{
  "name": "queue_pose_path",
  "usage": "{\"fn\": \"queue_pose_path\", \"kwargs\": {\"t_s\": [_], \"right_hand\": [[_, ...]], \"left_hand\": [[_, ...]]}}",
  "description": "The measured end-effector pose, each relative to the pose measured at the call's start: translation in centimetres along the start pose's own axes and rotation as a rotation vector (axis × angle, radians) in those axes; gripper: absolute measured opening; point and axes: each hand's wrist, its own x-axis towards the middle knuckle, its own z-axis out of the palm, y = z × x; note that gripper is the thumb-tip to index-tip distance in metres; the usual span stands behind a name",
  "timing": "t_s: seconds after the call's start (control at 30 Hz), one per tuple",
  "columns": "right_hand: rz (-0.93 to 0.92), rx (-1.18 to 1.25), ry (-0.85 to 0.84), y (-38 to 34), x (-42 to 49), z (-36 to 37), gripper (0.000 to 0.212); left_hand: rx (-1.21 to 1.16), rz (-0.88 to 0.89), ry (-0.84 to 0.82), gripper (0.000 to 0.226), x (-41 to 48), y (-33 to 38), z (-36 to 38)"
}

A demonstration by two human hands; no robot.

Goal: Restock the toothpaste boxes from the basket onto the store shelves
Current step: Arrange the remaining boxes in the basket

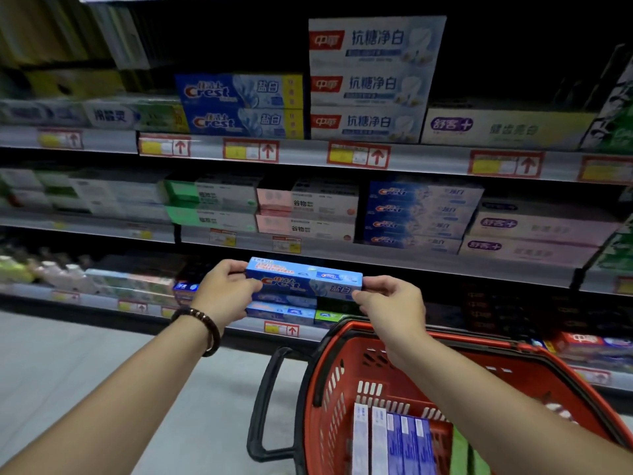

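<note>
Both hands grip one blue Crest toothpaste box (308, 279): the left hand (224, 291) pinches its left end and the right hand (390, 301) pinches its right end, so the box lies level between them, printed face toward the camera. It is held just above and in front of a short stack of like blue boxes (281, 311) at the front edge of the low shelf (239, 324). It is not yet set down, and I cannot tell whether it touches the stack. Below the right forearm, the red basket (329, 399) holds a handful more boxes (394, 440) standing on end toward its near side, some white and some blue. Judging from that, the restocking is partway through: this box looks about to be shelved, and those in the basket are left to place. The higher shelves (411, 159) carry well-filled rows.
</note>
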Motion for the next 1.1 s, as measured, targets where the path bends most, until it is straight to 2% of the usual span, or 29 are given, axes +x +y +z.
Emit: {"fn": "queue_pose_path", "kwargs": {"t_s": [0.27, 0.6, 0.7, 0.87, 1.0, 1.1], "right_hand": [[0.108, -0.124, -0.016, 2.0, 3.3, 4.0, 0.014], [0.232, -0.276, -0.112, 4.6, 7.3, 8.6, 0.019], [0.271, -0.351, -0.124, 4.5, 8.3, 9.6, 0.013], [0.354, -0.31, -0.098, 5.4, 10.1, 11.9, 0.012], [0.507, -0.091, -0.131, 6.7, 11.3, 13.7, 0.017], [0.589, -0.033, -0.144, 6.9, 11.7, 14.5, 0.014]], "left_hand": [[0.074, 0.0, 0.052, 0.042, 4.5, -3.3, 0.2], [-0.058, -0.156, 0.048, 0.045, 10.0, -8.1, 1.3], [-0.104, -0.206, 0.049, 0.045, 11.4, -9.2, 2.0], [-0.182, -0.274, 0.043, 0.051, 13.9, -11.3, 3.3], [-0.199, -0.313, 0.047, 0.051, 15.4, -13.1, 4.3], [-0.23, -0.358, 0.045, 0.054, 16.4, -14.4, 5.0]]}}
